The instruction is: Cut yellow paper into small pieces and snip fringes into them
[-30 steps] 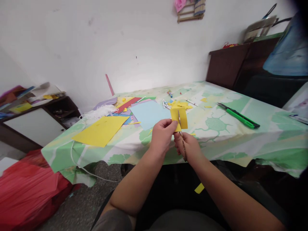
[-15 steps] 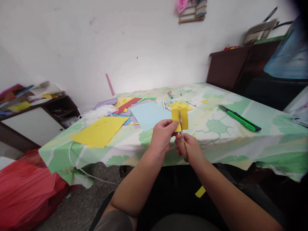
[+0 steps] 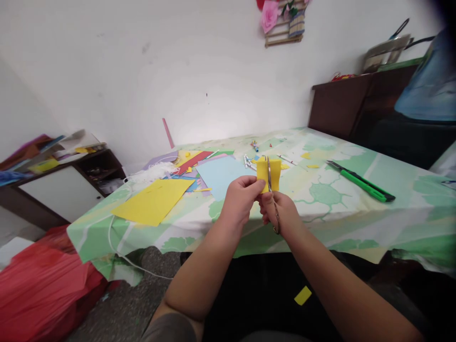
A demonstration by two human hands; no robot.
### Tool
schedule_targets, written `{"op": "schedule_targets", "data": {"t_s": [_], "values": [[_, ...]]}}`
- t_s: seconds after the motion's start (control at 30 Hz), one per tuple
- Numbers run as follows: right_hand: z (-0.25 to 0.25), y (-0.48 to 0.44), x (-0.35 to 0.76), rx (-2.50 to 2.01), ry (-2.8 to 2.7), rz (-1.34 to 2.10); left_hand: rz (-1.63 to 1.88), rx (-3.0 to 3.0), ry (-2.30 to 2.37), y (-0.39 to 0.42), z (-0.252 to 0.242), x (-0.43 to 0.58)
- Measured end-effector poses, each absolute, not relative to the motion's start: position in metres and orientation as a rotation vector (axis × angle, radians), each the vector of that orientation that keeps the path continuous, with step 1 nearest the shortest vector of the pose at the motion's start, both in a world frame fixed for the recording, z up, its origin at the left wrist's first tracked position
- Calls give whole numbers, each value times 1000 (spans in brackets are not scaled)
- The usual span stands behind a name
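Observation:
My left hand [image 3: 242, 195] pinches the lower left edge of a small yellow piece of paper [image 3: 262, 175], held up above the table's front edge. In my right hand [image 3: 282, 211] is a pair of scissors [image 3: 270, 179], its blades pointing up along the middle of that paper. My right fingers wrap the handles, so the loops are partly hidden. Both hands are close together. Behind the paper, several markers [image 3: 249, 162] and yellow scraps [image 3: 284, 166] lie on the cloth.
A green utility knife [image 3: 363, 183] lies to the right on the patterned tablecloth [image 3: 320, 228]. Leftward are a yellow sheet [image 3: 153, 199], a light blue sheet [image 3: 219, 173] and white string [image 3: 149, 172]. One yellow strip [image 3: 302, 295] rests below, near my lap. A red bag [image 3: 53, 280] stands on the floor.
The scissor blades have moved further up the yellow paper, reaching about its top edge, where a split shows. My hands stay in nearly the same place; the view has tilted slightly up.

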State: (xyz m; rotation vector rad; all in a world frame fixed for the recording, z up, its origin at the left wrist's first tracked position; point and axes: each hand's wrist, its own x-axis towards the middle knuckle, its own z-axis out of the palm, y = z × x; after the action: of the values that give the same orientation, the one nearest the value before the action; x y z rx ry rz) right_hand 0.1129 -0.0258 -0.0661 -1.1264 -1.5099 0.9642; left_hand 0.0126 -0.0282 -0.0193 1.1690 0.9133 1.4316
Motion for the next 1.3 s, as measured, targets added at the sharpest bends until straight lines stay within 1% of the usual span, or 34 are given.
{"op": "schedule_targets", "data": {"t_s": [0.23, 0.6, 0.8, 0.97, 1.23, 1.3], "values": [[-61, -13, 107, -1175, -1404, 1069, 1441, 1163, 916, -9, -22, 9], [-72, 16, 112, -1217, -1351, 1167, 1449, 1120, 1076, 36, -42, 2], [-58, 54, 126, -1152, -1382, 1100, 1298, 1163, 1085, 52, -45, -3], [-45, 88, 131, -1124, -1588, 1020, 1115, 1281, 1087, 62, -44, -8], [-51, 110, 131, -1060, -1788, 922, 1065, 1153, 889, 82, -54, -16], [-53, 114, 134, -1093, -1813, 873, 1084, 1121, 899, 86, -54, -18]]}}
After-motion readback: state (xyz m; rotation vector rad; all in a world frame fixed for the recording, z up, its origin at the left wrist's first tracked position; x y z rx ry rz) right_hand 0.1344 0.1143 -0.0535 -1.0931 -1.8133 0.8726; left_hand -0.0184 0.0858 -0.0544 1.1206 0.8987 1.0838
